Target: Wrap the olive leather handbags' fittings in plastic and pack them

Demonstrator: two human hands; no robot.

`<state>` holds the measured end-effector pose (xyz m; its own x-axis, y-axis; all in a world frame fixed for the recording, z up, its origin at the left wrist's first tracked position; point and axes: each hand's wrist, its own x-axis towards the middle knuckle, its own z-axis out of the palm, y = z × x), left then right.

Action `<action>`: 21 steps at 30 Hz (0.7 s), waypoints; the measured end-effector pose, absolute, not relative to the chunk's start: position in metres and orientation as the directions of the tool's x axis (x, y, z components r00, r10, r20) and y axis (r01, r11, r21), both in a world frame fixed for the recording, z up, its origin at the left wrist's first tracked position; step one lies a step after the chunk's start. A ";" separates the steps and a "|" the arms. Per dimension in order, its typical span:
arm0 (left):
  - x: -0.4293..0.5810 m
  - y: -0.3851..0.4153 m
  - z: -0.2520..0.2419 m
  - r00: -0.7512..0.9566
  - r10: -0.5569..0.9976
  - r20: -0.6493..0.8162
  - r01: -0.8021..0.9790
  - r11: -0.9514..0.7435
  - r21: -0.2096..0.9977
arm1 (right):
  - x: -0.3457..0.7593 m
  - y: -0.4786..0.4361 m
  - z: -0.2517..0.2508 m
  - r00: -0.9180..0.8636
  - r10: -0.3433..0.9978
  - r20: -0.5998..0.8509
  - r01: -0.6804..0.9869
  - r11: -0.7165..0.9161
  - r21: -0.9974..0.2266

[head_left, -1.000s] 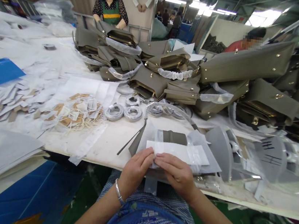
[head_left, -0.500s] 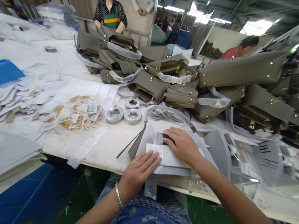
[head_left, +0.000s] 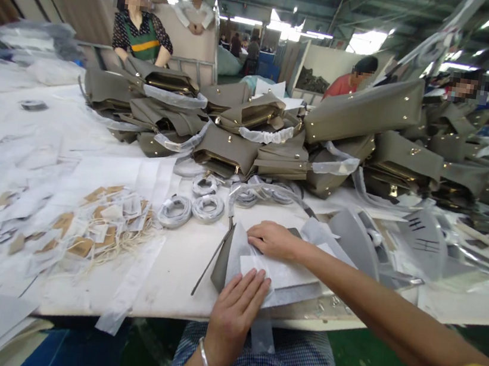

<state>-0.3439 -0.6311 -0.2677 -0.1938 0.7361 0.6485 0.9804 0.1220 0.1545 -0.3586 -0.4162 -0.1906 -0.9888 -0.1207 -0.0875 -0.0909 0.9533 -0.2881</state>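
In front of me an olive-grey handbag [head_left: 221, 267] lies on the table, mostly covered by sheets of white paper [head_left: 299, 276]. My left hand [head_left: 237, 308] rests flat on the near left part of the paper, fingers stretched out. Across the far side of the bag reaches my right hand [head_left: 273, 239]; its fingers are bent and close together at the edge of the tissue paper [head_left: 238, 247], though the fingertips are partly hidden. The bag's plastic-wrapped handle [head_left: 270, 191] arches behind that hand. A thin dark strap [head_left: 209, 262] sticks out at the left.
Coiled wrapped straps [head_left: 175, 211] and a heap of strung tags [head_left: 104, 221] lie to the left. A pile of olive handbags [head_left: 226, 147] spans the back. At right are grey curved pieces [head_left: 354, 239]. Beyond the pile stands a person in a green apron [head_left: 145, 44].
My right hand has drawn its fingers in and moved a little left over the bag. The dark opening once beside it is covered. My view has turned slightly right.
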 end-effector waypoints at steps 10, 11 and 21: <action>-0.351 -0.630 -0.270 -0.175 0.767 0.617 0.983 0.099 0.155 | -0.349 -0.417 -0.194 -0.998 0.009 -0.058 0.024 0.965 -0.260; -0.352 -0.630 -0.271 -0.176 0.765 0.619 0.983 0.104 0.151 | -0.350 -0.415 -0.194 -0.997 -0.002 -0.074 0.019 0.960 -0.278; -0.345 -0.631 -0.261 -0.201 0.782 0.590 0.980 0.166 0.114 | -0.337 -0.422 -0.187 -0.990 -0.011 0.141 -0.059 0.940 -0.337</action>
<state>-0.3451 -0.6311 -0.2614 -0.2012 0.7823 0.5895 0.9795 0.1658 0.1143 -0.3366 -0.4222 -0.1871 -0.9899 -0.0113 0.1410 -0.0587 0.9396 -0.3371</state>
